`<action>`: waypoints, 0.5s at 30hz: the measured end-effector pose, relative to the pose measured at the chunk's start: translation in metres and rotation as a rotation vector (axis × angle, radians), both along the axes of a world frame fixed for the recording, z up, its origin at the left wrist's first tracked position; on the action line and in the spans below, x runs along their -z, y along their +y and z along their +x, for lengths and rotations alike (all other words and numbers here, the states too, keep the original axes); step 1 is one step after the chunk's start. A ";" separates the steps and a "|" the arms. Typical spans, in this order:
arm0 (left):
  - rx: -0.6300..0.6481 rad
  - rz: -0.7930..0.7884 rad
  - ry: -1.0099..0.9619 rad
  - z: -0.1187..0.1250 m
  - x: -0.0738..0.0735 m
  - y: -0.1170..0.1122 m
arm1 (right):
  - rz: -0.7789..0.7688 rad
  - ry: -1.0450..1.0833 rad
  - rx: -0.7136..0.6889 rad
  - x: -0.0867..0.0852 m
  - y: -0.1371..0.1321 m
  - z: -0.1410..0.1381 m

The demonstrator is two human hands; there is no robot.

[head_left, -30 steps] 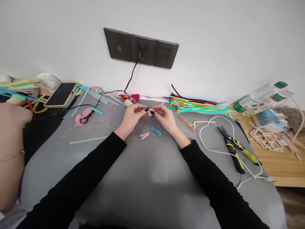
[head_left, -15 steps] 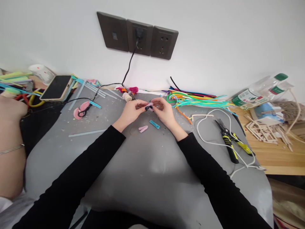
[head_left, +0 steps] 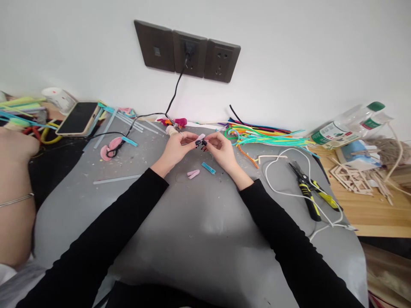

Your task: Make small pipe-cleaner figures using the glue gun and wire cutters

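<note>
My left hand (head_left: 176, 152) and my right hand (head_left: 222, 150) meet above the grey mat (head_left: 192, 214), thumbs and fingertips pinched close together. Between them is a small pale pink piece of pipe cleaner (head_left: 201, 136), partly covered by my black-nailed fingertips. Just below my hands, a folded pale pink pipe cleaner piece (head_left: 193, 174) lies on the mat. Beside it rests a folded blue pipe cleaner piece (head_left: 208, 168). A spool (head_left: 171, 130) stands behind my left hand.
Colourful pipe cleaners (head_left: 266, 136) lie along the wall at right. Yellow-black pliers (head_left: 310, 192) sit among a white cable (head_left: 272, 186). A glue stick (head_left: 117, 179), a pink looped piece (head_left: 105, 152) and a phone (head_left: 78, 119) are at left, near another person's arm (head_left: 16, 184).
My fingertips have shifted slightly around the pale pink piece, and more of its upper end shows. The things on the mat stay where they were; the view has tipped a little.
</note>
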State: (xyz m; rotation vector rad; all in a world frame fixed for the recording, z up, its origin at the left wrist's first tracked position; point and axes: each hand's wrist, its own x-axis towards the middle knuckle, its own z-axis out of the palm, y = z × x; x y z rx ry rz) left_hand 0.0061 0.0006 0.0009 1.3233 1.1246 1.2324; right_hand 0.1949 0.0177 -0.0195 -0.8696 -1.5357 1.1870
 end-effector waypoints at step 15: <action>-0.077 0.112 0.157 -0.003 0.008 0.004 | -0.166 0.083 -0.099 -0.001 0.004 0.002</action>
